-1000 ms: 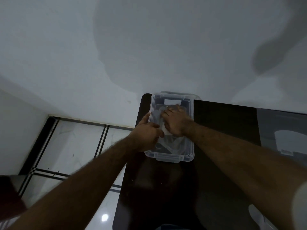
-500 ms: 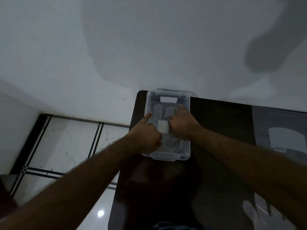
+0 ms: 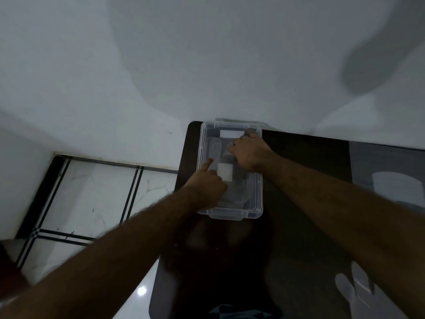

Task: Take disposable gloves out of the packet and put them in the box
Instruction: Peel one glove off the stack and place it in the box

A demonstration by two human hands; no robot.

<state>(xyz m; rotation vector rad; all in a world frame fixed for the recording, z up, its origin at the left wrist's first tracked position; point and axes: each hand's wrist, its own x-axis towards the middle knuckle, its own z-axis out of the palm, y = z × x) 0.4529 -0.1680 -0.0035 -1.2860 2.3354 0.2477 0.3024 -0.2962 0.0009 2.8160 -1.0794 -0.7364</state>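
A clear plastic box [image 3: 258, 203] stands on the far left corner of a dark table [image 3: 299, 226], against the wall. Translucent disposable gloves [image 3: 236, 192] lie inside it, with a white paper slip [image 3: 225, 172] on top. My left hand [image 3: 207, 183] rests on the box's left side, its index finger stretched out and pressing on the gloves, the other fingers curled. My right hand [image 3: 249, 151] is at the box's far right, fingers curled down into the gloves and hidden behind the knuckles. No packet is visible.
A white wall rises just behind the box. Pale glove-like shapes [image 3: 349, 288] lie on the table at the near right, and a whitish patch [image 3: 391, 187] shows at the right edge. White floor tiles [image 3: 96, 196] with dark lines drop off left of the table.
My right hand has moved from the middle of the box to its far right corner. The left hand's index finger has stretched out, and the white slip has come into view.
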